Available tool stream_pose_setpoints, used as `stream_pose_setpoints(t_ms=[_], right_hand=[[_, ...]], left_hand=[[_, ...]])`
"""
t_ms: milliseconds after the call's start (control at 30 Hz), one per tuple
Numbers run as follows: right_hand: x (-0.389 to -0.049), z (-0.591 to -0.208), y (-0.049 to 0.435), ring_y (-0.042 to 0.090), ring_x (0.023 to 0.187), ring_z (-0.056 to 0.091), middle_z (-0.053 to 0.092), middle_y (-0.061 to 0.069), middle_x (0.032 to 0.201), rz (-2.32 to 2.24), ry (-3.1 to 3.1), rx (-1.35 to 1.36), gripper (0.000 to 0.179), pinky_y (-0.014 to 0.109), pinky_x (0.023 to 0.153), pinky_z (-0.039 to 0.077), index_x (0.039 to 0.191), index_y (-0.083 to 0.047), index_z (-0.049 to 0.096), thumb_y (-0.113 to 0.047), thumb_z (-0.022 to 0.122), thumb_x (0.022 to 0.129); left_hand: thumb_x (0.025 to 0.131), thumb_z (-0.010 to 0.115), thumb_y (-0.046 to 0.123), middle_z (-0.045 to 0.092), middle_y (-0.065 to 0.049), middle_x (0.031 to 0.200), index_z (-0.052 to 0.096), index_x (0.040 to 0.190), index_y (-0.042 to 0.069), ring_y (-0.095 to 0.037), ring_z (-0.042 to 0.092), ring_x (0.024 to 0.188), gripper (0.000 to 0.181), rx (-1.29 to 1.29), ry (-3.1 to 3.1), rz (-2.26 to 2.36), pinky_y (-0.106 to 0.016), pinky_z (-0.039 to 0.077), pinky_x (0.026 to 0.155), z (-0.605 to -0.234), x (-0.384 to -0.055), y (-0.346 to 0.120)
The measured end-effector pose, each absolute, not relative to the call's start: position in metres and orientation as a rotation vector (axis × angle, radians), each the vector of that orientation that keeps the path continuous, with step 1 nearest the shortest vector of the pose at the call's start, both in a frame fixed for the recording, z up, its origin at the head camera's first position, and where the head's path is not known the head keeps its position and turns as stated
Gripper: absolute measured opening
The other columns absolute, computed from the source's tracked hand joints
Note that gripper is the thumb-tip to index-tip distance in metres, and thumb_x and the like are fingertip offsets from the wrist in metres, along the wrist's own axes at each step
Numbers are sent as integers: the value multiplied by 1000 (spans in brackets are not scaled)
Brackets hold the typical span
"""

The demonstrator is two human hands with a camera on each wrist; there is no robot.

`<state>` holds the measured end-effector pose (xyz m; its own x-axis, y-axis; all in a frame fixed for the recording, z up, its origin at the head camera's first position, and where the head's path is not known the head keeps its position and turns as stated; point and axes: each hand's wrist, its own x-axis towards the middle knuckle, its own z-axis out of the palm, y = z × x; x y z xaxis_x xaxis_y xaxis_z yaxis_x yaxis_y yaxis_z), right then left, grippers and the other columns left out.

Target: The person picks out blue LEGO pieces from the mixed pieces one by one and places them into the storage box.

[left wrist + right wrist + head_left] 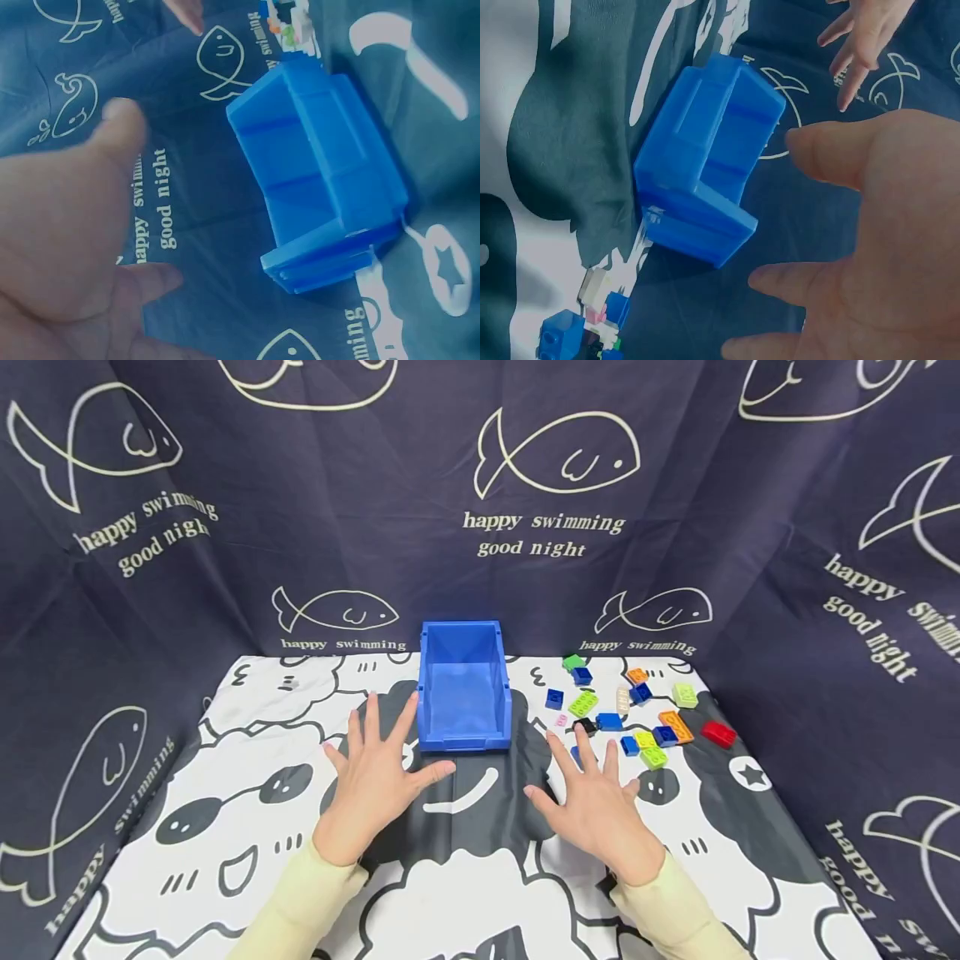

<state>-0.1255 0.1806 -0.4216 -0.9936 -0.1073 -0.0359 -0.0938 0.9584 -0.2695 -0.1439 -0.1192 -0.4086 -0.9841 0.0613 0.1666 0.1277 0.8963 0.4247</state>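
A blue plastic bin (pixel 465 745) stands at the back middle of the table, its inside bare. My left hand (pixel 375 777), fingers spread and palm down, is just left of the bin's front, holding nothing. To the right, my right hand (pixel 596 810) is spread the same way in front of a scatter of toy building bricks, its fingertips overlapping a black brick (pixel 584 726) in the head view. Both wrist views show the bin beyond each hand's spread fingers, with no object in either palm.
Loose bricks lie at the back right, among them a red brick (pixel 718 734), an orange brick (pixel 676 727), a lime brick (pixel 582 703) and a beige brick (pixel 622 700). Dark fabric walls (pixel 420 527) rise behind and at both sides of the cartoon-print tablecloth (pixel 247 752).
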Motion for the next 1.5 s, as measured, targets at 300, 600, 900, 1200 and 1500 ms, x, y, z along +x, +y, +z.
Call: stream_pose_setpoints(t_ms=[300, 600, 900, 1200, 1500], right_hand=[[-147, -428, 193, 69, 143, 19, 16, 25, 169, -399, 3040, -101, 90, 87, 94, 30, 167, -27, 19, -64, 57, 95], [-165, -436, 198, 68, 140, 26, 23, 33, 164, -358, 2991, -81, 90, 76, 103, 35, 164, -10, 27, -51, 66, 93], [-189, -446, 202, 63, 136, 34, 23, 37, 161, -413, 2941, -18, 78, 73, 98, 42, 160, -6, 35, -32, 65, 93], [-202, -458, 208, 57, 124, 47, 44, 35, 147, -408, 2977, 27, 65, 71, 94, 45, 150, -4, 50, -24, 65, 90], [-210, -465, 214, 55, 107, 59, 57, 36, 127, -399, 3047, -4, 56, 65, 91, 49, 138, 1, 60, -8, 68, 83]], left_hand=[[80, 74, 71, 23, -27, 166, 30, 164, 31, -56, 31, 145, 103, -142, -2875, -682, -79, 24, 108, -398, -179, -116], [85, 77, 54, 35, -28, 161, 30, 165, 20, -53, 42, 139, 99, -100, -2858, -814, -69, 39, 105, -395, -214, -117], [90, 74, 40, 49, -21, 155, 38, 159, 3, -40, 49, 140, 86, -108, -2780, -987, -55, 42, 111, -398, -251, -114], [92, 70, 35, 61, -23, 141, 53, 150, 3, -43, 64, 120, 69, -8, -2756, -1096, -55, 51, 96, -408, -259, -108], [91, 67, 28, 63, -22, 139, 56, 148, 4, -44, 66, 115, 63, 29, -2720, -1180, -55, 52, 95, -424, -261, -104]])
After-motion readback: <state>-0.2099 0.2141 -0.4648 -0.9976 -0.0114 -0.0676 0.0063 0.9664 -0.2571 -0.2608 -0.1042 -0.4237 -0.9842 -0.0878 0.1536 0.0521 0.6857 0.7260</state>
